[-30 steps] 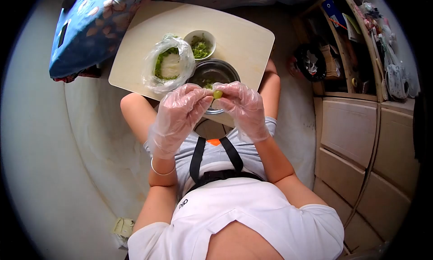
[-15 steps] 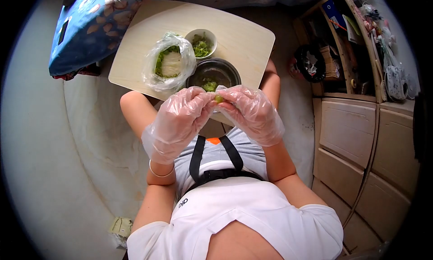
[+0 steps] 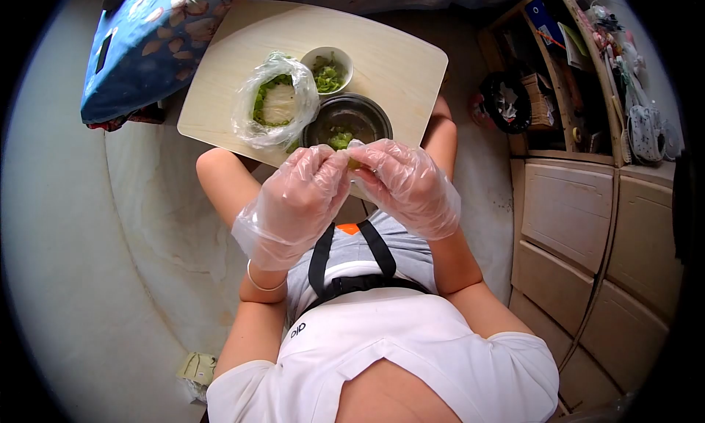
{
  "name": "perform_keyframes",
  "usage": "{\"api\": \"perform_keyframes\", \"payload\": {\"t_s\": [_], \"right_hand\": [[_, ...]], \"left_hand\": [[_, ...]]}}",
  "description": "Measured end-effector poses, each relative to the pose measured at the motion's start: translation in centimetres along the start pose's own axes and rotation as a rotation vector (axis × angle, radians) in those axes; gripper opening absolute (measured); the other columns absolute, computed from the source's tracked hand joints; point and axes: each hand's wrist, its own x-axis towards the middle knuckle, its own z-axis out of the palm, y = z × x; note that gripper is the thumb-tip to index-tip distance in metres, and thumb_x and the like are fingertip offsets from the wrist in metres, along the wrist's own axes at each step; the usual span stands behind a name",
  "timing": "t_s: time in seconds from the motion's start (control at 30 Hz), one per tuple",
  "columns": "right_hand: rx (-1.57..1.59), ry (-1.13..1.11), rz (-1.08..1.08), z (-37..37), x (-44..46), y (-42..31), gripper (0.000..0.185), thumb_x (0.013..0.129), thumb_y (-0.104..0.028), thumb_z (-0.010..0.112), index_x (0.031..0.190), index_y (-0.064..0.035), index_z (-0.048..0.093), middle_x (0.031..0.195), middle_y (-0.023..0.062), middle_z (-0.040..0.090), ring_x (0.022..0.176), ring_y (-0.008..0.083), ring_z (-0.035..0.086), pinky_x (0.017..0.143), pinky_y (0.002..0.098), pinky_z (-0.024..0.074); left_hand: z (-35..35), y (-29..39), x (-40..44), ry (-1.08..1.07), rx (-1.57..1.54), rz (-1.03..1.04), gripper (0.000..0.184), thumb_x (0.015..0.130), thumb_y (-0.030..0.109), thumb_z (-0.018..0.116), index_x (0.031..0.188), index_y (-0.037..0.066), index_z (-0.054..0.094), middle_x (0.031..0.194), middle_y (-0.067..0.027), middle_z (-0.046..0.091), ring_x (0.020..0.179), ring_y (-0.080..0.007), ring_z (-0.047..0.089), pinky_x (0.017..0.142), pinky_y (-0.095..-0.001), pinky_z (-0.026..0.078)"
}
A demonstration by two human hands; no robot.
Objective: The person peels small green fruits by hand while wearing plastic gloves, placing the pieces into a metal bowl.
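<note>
My left hand [image 3: 299, 197] and my right hand [image 3: 411, 182], both in clear plastic gloves, meet fingertip to fingertip just over the near rim of a dark metal bowl [image 3: 381, 119]. Pinched between them is a small yellow-green grape [image 3: 355, 163], mostly covered by the fingers. Pale green, wet-looking pieces [image 3: 340, 139] lie in the metal bowl. Behind it stands a white bowl [image 3: 348, 64] with green scraps [image 3: 328, 76] that look like skins. To the left, an open clear plastic bag [image 3: 246, 113] has green pieces around a pale round area; what that is, I cannot tell.
Everything stands on a small cream table [image 3: 400, 63] between my knees. A floral blue cloth [image 3: 161, 48] hangs at the left. On the right are a black-lined bin [image 3: 507, 103], a wooden shelf [image 3: 565, 78] and beige drawers [image 3: 567, 206].
Both hands have shifted slightly, with the fingertips still together at the grape. More of the metal bowl's near side shows. The bowls and the bag stay in place.
</note>
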Motion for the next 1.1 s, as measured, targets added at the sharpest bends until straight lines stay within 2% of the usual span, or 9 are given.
{"api": "perform_keyframes", "payload": {"t_s": [0.07, 0.13, 0.57, 0.9, 0.97, 1.1], "right_hand": [[0.018, 0.020, 0.035, 0.2, -0.4, 0.2, 0.028, 0.078, 0.001, 0.076, 0.104, -0.0022, 0.066, 0.094, 0.0142, 0.069, 0.078, 0.0293, 0.069, 0.067, 0.0347, 0.0566], [0.009, 0.014, 0.020, 0.2, -0.5, 0.3, 0.028, 0.078, 0.001, 0.076, 0.104, -0.0022, 0.066, 0.094, 0.0142, 0.069, 0.078, 0.0294, 0.069, 0.067, 0.0346, 0.0565], [0.074, 0.016, 0.001, 0.4, -0.3, 0.3, 0.030, 0.077, 0.004, 0.075, 0.105, -0.0016, 0.067, 0.093, 0.0147, 0.069, 0.079, 0.0298, 0.069, 0.067, 0.0342, 0.0566], [0.142, -0.001, 0.020, 0.4, -0.3, 0.6, 0.030, 0.078, 0.007, 0.073, 0.106, -0.0011, 0.067, 0.093, 0.0144, 0.068, 0.079, 0.0280, 0.068, 0.068, 0.0333, 0.0559], [0.102, 0.013, -0.012, 0.7, -0.5, 1.0, 0.023, 0.079, -0.004, 0.075, 0.102, -0.0036, 0.069, 0.089, 0.0124, 0.070, 0.077, 0.0281, 0.069, 0.067, 0.0349, 0.0568], [0.083, -0.004, -0.036, 0.5, -0.5, 1.2, 0.026, 0.079, -0.004, 0.075, 0.104, -0.0033, 0.069, 0.090, 0.0131, 0.069, 0.078, 0.0278, 0.069, 0.067, 0.0346, 0.0572]], "left_hand": [[-0.2, -0.4, 0.0, 0.004, -0.019, 0.004, 0.021, 0.081, 0.004, 0.070, 0.101, 0.002, 0.065, 0.088, -0.0088, 0.061, 0.079, -0.0264, 0.061, 0.068, -0.0356, 0.053], [-0.4, -1.2, 0.1, -0.042, -0.181, 0.022, 0.019, 0.081, 0.004, 0.070, 0.099, 0.003, 0.065, 0.087, -0.0087, 0.061, 0.078, -0.0268, 0.061, 0.068, -0.0356, 0.052], [-0.5, -0.7, 0.0, 0.024, -0.112, 0.018, 0.019, 0.078, 0.004, 0.071, 0.096, 0.003, 0.065, 0.085, -0.0086, 0.061, 0.076, -0.0265, 0.061, 0.067, -0.0352, 0.052], [-0.8, -1.1, 0.2, -0.003, -0.184, 0.014, 0.012, 0.082, 0.005, 0.070, 0.092, 0.002, 0.065, 0.081, -0.0095, 0.061, 0.073, -0.0278, 0.061, 0.064, -0.0362, 0.051], [-0.8, -1.3, 0.1, -0.022, -0.178, 0.021, 0.012, 0.082, 0.005, 0.071, 0.092, 0.002, 0.065, 0.081, -0.0092, 0.061, 0.073, -0.0274, 0.061, 0.064, -0.0359, 0.051], [-0.8, -1.4, 0.1, -0.073, -0.095, 0.077, 0.016, 0.080, 0.004, 0.071, 0.095, 0.002, 0.065, 0.083, -0.0083, 0.061, 0.075, -0.0252, 0.061, 0.065, -0.0344, 0.051]]}}
